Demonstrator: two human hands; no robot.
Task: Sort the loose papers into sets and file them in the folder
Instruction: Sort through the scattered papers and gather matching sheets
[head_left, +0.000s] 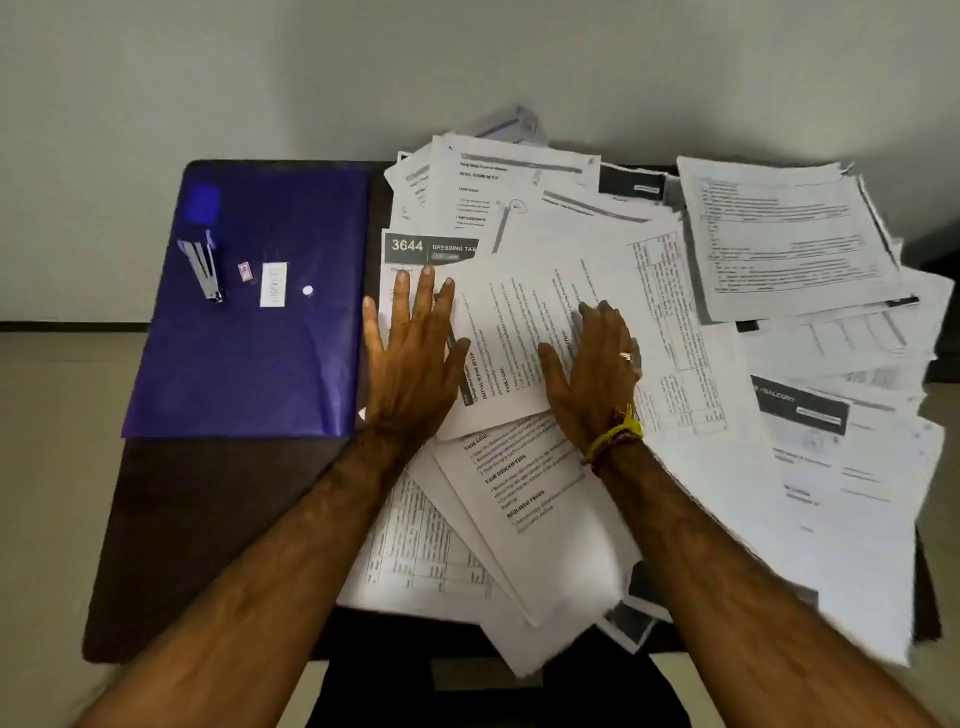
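Observation:
A big loose heap of printed white papers (701, 322) covers the right and middle of the dark table. A blue plastic folder (270, 364) lies closed and flat on the table's left side. My left hand (413, 353) lies flat with straight spread fingers on the heap's left edge, over a sheet headed "3644" (431, 248). My right hand (597, 369) rests palm down on a text sheet (514, 332) in the middle of the heap, fingers relaxed. Neither hand grips a sheet.
A stapler (201, 267), a small staple box (245, 271) and a white label (273, 284) sit on the folder. Bare dark table (208, 519) shows in front of the folder. Papers overhang the table's right and near edges. A pale wall stands behind.

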